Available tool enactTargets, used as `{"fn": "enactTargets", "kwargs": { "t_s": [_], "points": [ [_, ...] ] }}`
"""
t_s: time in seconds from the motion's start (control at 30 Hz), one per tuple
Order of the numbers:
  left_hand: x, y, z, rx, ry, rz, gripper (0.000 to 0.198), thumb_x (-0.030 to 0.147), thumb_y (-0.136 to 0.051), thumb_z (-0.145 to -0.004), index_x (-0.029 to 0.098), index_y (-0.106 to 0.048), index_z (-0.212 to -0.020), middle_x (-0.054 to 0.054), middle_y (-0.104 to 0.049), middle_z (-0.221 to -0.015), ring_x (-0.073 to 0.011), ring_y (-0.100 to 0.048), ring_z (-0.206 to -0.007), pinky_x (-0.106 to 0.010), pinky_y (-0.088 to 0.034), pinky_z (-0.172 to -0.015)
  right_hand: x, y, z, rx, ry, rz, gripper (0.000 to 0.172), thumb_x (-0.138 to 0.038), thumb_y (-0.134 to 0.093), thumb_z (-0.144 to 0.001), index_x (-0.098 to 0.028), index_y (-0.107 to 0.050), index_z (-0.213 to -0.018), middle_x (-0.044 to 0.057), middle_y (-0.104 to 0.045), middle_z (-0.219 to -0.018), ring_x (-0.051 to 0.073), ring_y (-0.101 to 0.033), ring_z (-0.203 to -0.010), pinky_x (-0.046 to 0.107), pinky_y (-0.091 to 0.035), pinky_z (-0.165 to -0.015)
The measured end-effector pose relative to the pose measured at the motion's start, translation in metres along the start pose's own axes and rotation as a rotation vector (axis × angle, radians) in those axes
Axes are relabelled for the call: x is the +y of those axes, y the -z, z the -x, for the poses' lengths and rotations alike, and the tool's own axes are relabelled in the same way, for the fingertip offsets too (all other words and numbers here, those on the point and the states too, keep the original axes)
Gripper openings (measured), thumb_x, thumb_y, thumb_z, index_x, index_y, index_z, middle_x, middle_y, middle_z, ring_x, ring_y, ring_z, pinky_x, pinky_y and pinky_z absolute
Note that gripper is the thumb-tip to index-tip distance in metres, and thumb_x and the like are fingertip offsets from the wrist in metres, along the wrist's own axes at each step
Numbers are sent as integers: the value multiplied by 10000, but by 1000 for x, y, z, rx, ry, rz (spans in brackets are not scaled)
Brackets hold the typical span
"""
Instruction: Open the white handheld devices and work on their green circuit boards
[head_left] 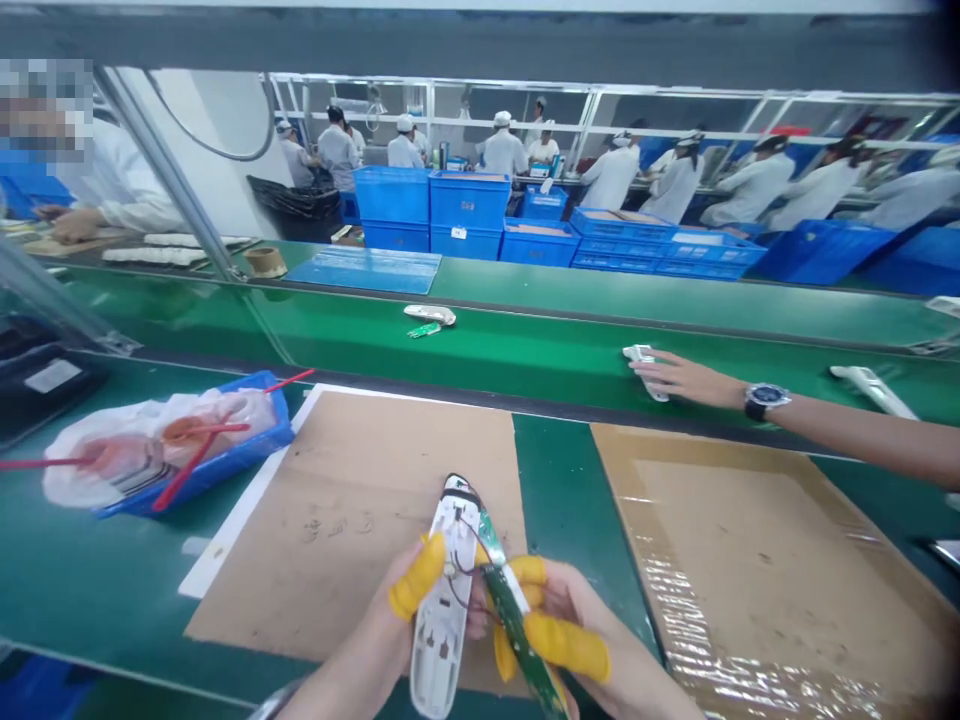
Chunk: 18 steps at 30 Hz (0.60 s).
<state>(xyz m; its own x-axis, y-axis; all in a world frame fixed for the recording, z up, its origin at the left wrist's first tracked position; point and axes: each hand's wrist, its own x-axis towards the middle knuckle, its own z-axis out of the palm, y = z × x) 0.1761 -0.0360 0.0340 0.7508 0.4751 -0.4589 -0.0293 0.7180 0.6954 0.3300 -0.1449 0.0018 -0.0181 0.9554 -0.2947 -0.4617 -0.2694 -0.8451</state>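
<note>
My left hand [411,592], with a yellow finger cot on the thumb, is closed round a white plastic housing half [439,640], its hollow inside facing up. Thin dark wires run from the housing to a long green circuit board [517,625]. That board sits at a slant between the yellow-covered fingers of my right hand [562,625], just right of the housing. Both parts are held above a brown cardboard sheet [345,500] on the green bench. The fingertips beneath the housing are partly hidden.
A blue bin [262,425] with plastic bags and red strips stands left. Behind runs a green belt [517,355] carrying a white housing with a board [431,316]. At right, a co-worker's hand [679,378] touches a white part above a taped cardboard sheet [765,560].
</note>
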Motion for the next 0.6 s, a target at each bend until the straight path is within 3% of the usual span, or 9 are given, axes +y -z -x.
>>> {"fn": "enactTargets", "kwargs": {
  "t_s": [0.1, 0.2, 0.3, 0.43, 0.5, 0.6],
  "points": [
    [-3, 0, -1, 34, 121, 27, 596, 626, -799, -501, 158, -612, -819, 1, -628, -664, -111, -561, -590, -278, -474, -643, -11, -5, 3, -41, -75, 149, 526, -554, -725, -722, -167, -527, -1019, 41, -666, -823, 59, -568, -535, 107, -416, -407],
    [-12, 5, -5, 62, 103, -16, 614, 630, -778, -534, 164, -590, -888, -3, -635, -754, -122, -578, -671, -291, -481, -700, -10, -14, 5, 131, -34, 303, 488, -529, -702, -744, -177, -523, -1030, -11, -616, -719, 36, -476, -458, 111, -392, -389],
    [-20, 10, -10, 138, -14, -113, 652, 667, -724, -572, 190, -551, -981, -31, -644, -891, -177, -600, -821, -319, -477, -766, 8, -24, 4, 379, 178, 642, 397, -441, -668, -766, -189, -556, -1052, -42, -559, -600, 68, -456, -428, 154, -372, -373],
    [-20, 10, -11, 199, -195, -211, 539, 614, -664, -702, 202, -530, -1022, -80, -657, -1028, -244, -595, -995, -364, -455, -887, 31, -41, -2, 632, 573, 1167, 149, -360, -589, -796, -219, -545, -815, -50, -513, -504, 98, -463, -391, 207, -400, -399],
    [-16, 9, -8, 217, -217, -202, 527, 590, -690, -690, 203, -539, -1015, -90, -666, -1030, -268, -593, -1020, -392, -450, -914, 33, -50, -7, 675, 759, 1286, 89, -313, -530, -813, -236, -492, -789, -50, -513, -498, 108, -494, -387, 214, -423, -412],
    [-9, 9, -3, 199, -187, -25, 545, 585, -743, -623, 210, -587, -987, -75, -681, -1031, -289, -579, -1067, -406, -428, -951, 30, -57, -13, 649, 827, 1322, 97, -270, -480, -799, -231, -497, -886, -38, -547, -533, 118, -521, -377, 208, -437, -385]
  ]
}}
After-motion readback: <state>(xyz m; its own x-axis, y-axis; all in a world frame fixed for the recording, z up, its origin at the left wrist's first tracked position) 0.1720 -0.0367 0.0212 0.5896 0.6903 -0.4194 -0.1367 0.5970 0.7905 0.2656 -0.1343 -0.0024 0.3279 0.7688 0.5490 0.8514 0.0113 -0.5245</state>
